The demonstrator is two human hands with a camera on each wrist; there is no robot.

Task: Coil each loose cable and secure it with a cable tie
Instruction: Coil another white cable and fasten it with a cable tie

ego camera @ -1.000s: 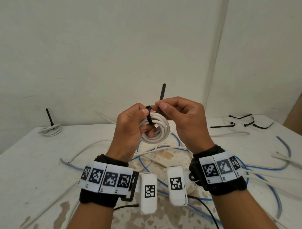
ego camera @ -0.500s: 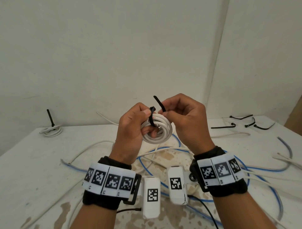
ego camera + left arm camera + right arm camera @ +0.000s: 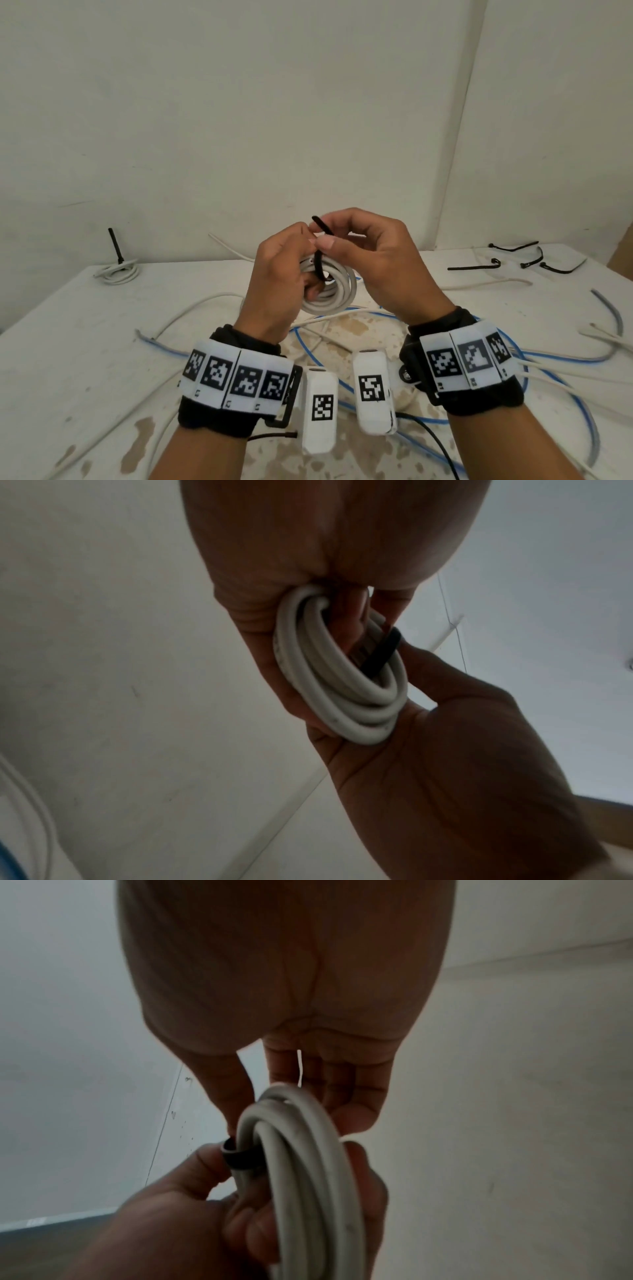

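Above the table I hold a small coil of white cable (image 3: 334,291) between both hands. My left hand (image 3: 284,274) grips the coil's left side, its fingers curled through the loops (image 3: 329,669). A black cable tie (image 3: 320,267) wraps the coil's top, and its free tail sticks up and to the left. My right hand (image 3: 359,250) pinches that tie between thumb and fingers. The right wrist view shows the tie's black band (image 3: 240,1158) around the white loops (image 3: 301,1177), by my left thumb.
Loose white and blue cables (image 3: 342,315) sprawl over the stained white table (image 3: 68,359). A tied white coil (image 3: 116,272) lies at the back left. Several spare black cable ties (image 3: 513,260) lie at the back right. Walls close the back.
The tie's tail, upright a second ago, has bent over to the left and shows shorter. My right hand has shifted slightly left over the coil. The left hand keeps its grip.
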